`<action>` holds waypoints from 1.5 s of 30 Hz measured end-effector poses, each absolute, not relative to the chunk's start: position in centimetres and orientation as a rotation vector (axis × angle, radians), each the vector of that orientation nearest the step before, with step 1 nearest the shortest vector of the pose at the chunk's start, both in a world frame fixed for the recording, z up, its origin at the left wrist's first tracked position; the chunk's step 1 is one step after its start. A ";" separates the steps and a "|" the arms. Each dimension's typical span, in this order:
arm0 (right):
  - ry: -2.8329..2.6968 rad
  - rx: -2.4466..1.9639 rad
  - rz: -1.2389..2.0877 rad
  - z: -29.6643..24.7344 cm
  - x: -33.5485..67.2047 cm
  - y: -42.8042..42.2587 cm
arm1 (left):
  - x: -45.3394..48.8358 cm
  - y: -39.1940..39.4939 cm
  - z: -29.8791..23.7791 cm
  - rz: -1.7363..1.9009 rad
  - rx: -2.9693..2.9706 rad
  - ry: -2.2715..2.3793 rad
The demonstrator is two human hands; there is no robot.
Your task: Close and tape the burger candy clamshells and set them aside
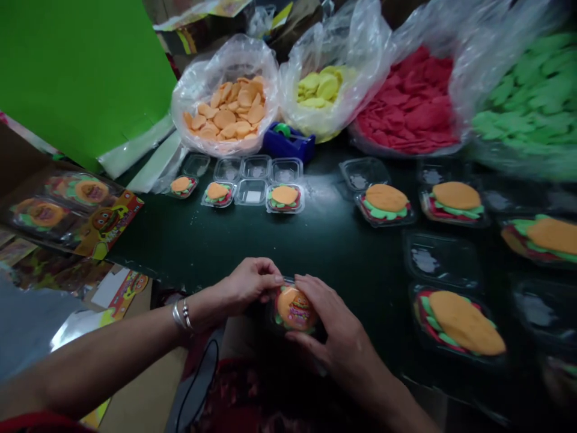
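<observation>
Dark table (216,234) stretches beyond the left hand (255,281), pinching a burger box (294,310) at one corner; the right hand (336,322) clasps its side. Past both hands, bags (247,51) hold flat pieces (225,118).

One head-worn camera (the sole view) looks forward and down over the dark green flat tabletop (216,237), the clear plastic burger box (290,307) near below centre, the translucent plastic bag of orange discs (192,84) farther off.
</observation>
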State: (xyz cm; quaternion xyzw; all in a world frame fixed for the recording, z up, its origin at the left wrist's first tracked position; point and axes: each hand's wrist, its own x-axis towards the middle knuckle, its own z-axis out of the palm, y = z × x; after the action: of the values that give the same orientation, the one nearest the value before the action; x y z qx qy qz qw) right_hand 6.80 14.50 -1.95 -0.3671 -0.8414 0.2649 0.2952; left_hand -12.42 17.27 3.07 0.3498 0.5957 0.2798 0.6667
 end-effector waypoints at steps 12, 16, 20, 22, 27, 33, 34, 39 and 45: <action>-2.360 -0.988 0.817 0.7 8.7 13.7 | -11.3 13.1 2.1 0.559 0.887 1.370; -2.365 -0.974 0.859 0.8 8.6 14.0 | -11.5 14.2 2.3 0.497 0.835 1.320; -2.357 -1.019 0.845 1.0 8.4 14.0 | -11.9 13.9 2.7 0.474 0.816 1.250; -2.358 -1.032 0.822 1.0 8.3 13.9 | -11.6 12.3 2.4 0.578 0.818 1.269; -2.376 -1.031 0.764 0.6 8.3 13.6 | -10.0 7.7 0.6 0.787 0.593 1.294; -2.395 -1.067 0.729 0.3 8.4 13.3 | -8.9 6.7 0.1 0.890 0.521 1.329; -2.394 -1.070 0.721 0.3 8.3 13.2 | -8.8 6.6 0.1 0.891 0.520 1.338; -2.379 -1.087 0.707 0.6 8.2 13.0 | -8.3 6.2 0.0 0.939 0.481 1.331; -2.412 -1.089 0.703 0.6 8.2 13.0 | -7.7 6.0 -1.0 1.001 0.426 1.296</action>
State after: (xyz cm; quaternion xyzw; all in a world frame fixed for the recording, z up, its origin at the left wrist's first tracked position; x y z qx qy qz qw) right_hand 8.22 12.98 0.61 -0.3896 -0.8630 0.2517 0.2001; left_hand -7.71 5.98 -0.98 0.1885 0.5734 0.4429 0.6630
